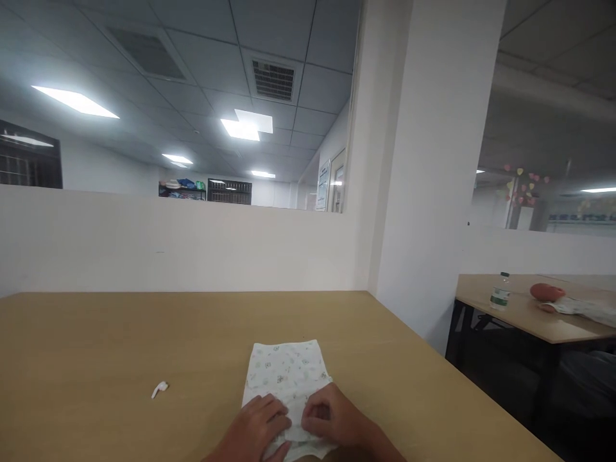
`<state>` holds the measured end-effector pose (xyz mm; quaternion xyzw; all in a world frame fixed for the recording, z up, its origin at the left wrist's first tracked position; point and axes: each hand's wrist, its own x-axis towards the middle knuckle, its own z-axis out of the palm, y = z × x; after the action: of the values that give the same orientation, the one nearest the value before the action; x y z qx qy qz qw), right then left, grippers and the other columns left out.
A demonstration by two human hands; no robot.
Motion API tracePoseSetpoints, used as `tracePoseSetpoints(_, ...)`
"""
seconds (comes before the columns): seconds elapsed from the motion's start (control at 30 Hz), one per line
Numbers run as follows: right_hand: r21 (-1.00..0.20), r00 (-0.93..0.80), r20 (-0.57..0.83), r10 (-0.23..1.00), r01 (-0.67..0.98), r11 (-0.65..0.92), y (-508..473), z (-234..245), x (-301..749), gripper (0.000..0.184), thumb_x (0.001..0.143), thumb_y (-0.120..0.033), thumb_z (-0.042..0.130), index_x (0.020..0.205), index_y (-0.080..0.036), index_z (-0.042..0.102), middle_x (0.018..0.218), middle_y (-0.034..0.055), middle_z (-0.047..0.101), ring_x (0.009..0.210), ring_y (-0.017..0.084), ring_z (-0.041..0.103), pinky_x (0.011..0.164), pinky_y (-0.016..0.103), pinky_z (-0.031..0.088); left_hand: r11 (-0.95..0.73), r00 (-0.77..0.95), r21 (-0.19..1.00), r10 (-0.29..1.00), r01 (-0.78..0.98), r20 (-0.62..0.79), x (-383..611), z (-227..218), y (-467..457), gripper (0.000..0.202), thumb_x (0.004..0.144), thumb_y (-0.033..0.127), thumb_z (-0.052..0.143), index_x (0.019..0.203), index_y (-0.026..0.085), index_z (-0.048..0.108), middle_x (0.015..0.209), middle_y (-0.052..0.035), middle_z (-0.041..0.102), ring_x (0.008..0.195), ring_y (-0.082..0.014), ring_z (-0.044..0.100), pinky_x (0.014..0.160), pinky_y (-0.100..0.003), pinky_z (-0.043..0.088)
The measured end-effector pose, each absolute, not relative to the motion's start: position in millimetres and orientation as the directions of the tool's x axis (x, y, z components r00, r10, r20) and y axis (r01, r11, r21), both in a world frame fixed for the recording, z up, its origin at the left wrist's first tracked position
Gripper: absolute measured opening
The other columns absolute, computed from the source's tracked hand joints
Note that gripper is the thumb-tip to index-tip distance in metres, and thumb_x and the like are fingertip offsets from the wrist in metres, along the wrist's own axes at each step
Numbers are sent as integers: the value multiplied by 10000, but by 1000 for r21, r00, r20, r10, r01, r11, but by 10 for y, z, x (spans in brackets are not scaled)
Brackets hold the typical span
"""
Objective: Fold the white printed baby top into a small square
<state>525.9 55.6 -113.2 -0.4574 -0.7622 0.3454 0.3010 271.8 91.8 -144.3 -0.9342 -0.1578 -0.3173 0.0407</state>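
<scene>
Your left hand (257,423) lies on the white cloth (283,362) with its fingers bent and its thumb spread apart from them, while your right hand (337,414) curls at the cloth's right side, thumb and forefinger bent toward each other; you cannot tell whether they pinch a fold. From the head camera, the cloth lies in front of you near the table's (120,340) close edge, thin and soft-looking, roughly rectangular, creased across, with small green and grey prints too small to read. Left of it, well apart, sits a smooth, glossy white earbud (160,389) with a slim stem. Your tabletop is flat, matt and wood-coloured, against a plain pale wall (192,247). On the second table (524,321) at right stand a clear plastic bottle (500,293) and a rounded reddish thing (547,292) you can't identify, beside a blurred pale cloth (590,310). Your fingers cover the near part of the white cloth, and your forearms are cut off below.
</scene>
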Motion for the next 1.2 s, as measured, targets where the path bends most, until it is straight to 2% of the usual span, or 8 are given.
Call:
tracePoseSetpoints(0.4, -802, -393, 129, 910, 499, 329, 508, -1126, 5198, 238, 778, -335, 723, 812, -101, 754, 613, -5, 559, 580, 70, 436, 532, 161, 301, -942, 762, -26, 255, 335, 595, 2730, -1515, 948, 165, 943, 303, 594, 1084, 253, 666, 995, -76, 673, 942, -229, 638, 868, -340, 544)
tracePoseSetpoints(0.57, -848, -408, 139, 902, 421, 321, 568, -1192, 5239, 294, 801, -387, 717, 854, -102, 770, 661, 22, 608, 597, 85, 476, 531, 166, 310, -943, 754, -45, 234, 329, 614, 2686, -1515, 977, 194, 925, 365, 615, 1068, 240, 656, 964, -88, 671, 879, -237, 646, 818, -358, 552)
tracePoseSetpoints(0.67, -899, -302, 181, 936, 335, 282, 666, -1225, 5329, 387, 827, -475, 704, 806, -90, 725, 624, 24, 583, 557, 92, 478, 525, 181, 321, -936, 685, 40, 285, 349, 671, 2595, -1499, 1022, 224, 953, 370, 573, 1110, 228, 645, 1026, -112, 664, 914, -244, 648, 829, -368, 547)
tracePoseSetpoints(0.77, -923, -139, 224, 965, 287, 256, 784, -1253, 5468, 481, 870, -559, 626, 754, -95, 677, 571, 6, 517, 508, 90, 431, 516, 202, 308, -892, 556, 233, 428, 388, 712, 2494, -1509, 1130, 235, 1033, 317, 437, 1116, 222, 635, 1066, -112, 647, 966, -220, 640, 862, -349, 520)
tracePoseSetpoints(0.87, -888, 16, 298, 954, 372, 271, 889, -1292, 5619, 476, 890, -543, 561, 723, -108, 656, 593, 8, 507, 554, 105, 438, 556, 215, 320, -787, 404, 428, 603, 445, 688, 2428, -1545, 1291, 310, 1075, 348, 356, 1029, 213, 631, 996, -88, 635, 933, -200, 624, 860, -335, 492)
tracePoseSetpoints(0.93, -845, 85, 363, 928, 451, 289, 953, -1340, 5705, 424, 869, -495, 558, 689, -118, 631, 638, 22, 535, 621, 125, 477, 602, 223, 347, -709, 316, 510, 687, 487, 654, 2406, -1573, 1403, 338, 1071, 399, 360, 975, 205, 619, 945, -76, 624, 886, -201, 607, 831, -333, 483)
tracePoseSetpoints(1.07, -775, 141, 423, 895, 568, 277, 1072, -1475, 5813, 352, 844, -435, 525, 698, -132, 630, 696, 43, 592, 671, 156, 517, 650, 249, 378, -620, 220, 569, 756, 540, 616, 2373, -1625, 1600, 342, 1042, 431, 374, 960, 196, 610, 933, -70, 626, 868, -210, 589, 817, -338, 474)
tracePoseSetpoints(1.2, -704, 175, 490, 854, 657, 269, 1154, -1564, 5843, 304, 867, -371, 489, 774, -137, 661, 793, 78, 643, 731, 186, 558, 693, 275, 411, -559, 222, 555, 799, 615, 559, 2347, -1671, 1767, 353, 1030, 376, 326, 1014, 196, 629, 1036, -85, 647, 1025, -243, 590, 939, -392, 443)
